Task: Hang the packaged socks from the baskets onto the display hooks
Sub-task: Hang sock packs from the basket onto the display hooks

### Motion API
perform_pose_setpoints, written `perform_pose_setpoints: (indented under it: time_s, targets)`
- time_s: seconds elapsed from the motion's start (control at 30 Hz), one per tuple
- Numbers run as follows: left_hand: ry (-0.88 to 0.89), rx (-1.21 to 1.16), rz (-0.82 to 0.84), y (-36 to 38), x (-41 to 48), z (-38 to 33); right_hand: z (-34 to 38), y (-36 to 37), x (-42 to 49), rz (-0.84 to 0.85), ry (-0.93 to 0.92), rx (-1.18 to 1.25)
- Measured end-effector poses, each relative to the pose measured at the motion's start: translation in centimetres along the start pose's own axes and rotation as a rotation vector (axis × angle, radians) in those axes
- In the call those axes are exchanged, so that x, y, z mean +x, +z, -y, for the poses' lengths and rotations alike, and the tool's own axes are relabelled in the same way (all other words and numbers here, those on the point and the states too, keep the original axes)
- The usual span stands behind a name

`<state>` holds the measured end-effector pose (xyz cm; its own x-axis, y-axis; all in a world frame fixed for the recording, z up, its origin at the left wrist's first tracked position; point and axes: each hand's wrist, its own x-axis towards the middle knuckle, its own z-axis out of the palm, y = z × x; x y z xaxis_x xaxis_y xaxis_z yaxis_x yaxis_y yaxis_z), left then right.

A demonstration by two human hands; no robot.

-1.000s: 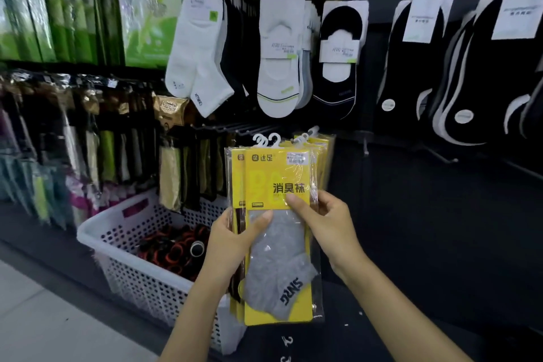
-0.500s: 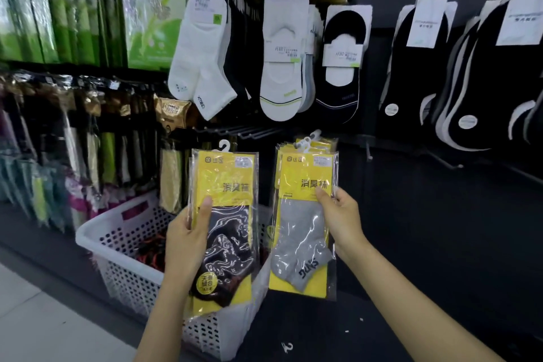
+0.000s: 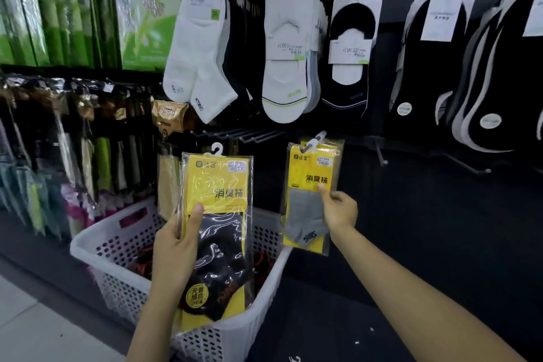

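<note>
My left hand [image 3: 176,247] grips a small stack of yellow packs, a black-sock pack [image 3: 219,232] in front, upright over the white perforated basket [image 3: 117,270]. My right hand [image 3: 339,210] holds a yellow grey-sock pack [image 3: 308,197] with more packs behind it, their white hanger tabs [image 3: 316,141] raised near the bare metal display hooks [image 3: 244,134]. Whether a tab is on a hook I cannot tell.
White and black socks [image 3: 285,67] hang on the upper row, dark socks [image 3: 484,82] at right. Two bare hooks [image 3: 382,156] stick out right of the grey pack. Packaged goods [image 3: 58,156] fill the left racks. Dark items lie in the basket.
The single stack held by both hands has been split: my left hand drew the black-sock packs left and down, my right hand carried the grey-sock packs right and up toward the hooks.
</note>
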<state>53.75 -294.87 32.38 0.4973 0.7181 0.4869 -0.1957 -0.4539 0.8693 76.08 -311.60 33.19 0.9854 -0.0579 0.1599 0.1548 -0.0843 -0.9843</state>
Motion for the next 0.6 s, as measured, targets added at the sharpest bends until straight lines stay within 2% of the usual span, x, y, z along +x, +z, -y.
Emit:
perform_pose_setpoints:
  time_s: [0.13,0.2,0.3,0.4,0.47,0.6]
  targets:
    - [0.000,-0.027,0.021,0.8,-0.3,-0.1,-1.2,-0.3,0.6,-0.126,0.062,-0.026]
    - [0.011,-0.033,0.045,1.4,-0.5,-0.1,-1.2,-0.6,-0.6,-0.139,0.028,0.013]
    - [0.028,-0.063,0.088,2.4,-0.9,-0.5,-0.4,-0.6,-4.0,0.017,-0.076,0.112]
    - [0.048,-0.067,0.111,3.5,-1.5,-0.8,0.9,-0.7,-8.1,0.333,-0.095,0.143]
    - [0.044,-0.093,0.141,4.0,-1.6,-0.8,1.6,-0.9,-10.1,0.472,-0.089,0.202]
    - [0.036,-0.152,0.180,4.4,-1.9,-1.3,2.7,-2.2,-11.5,0.500,-0.103,0.294]
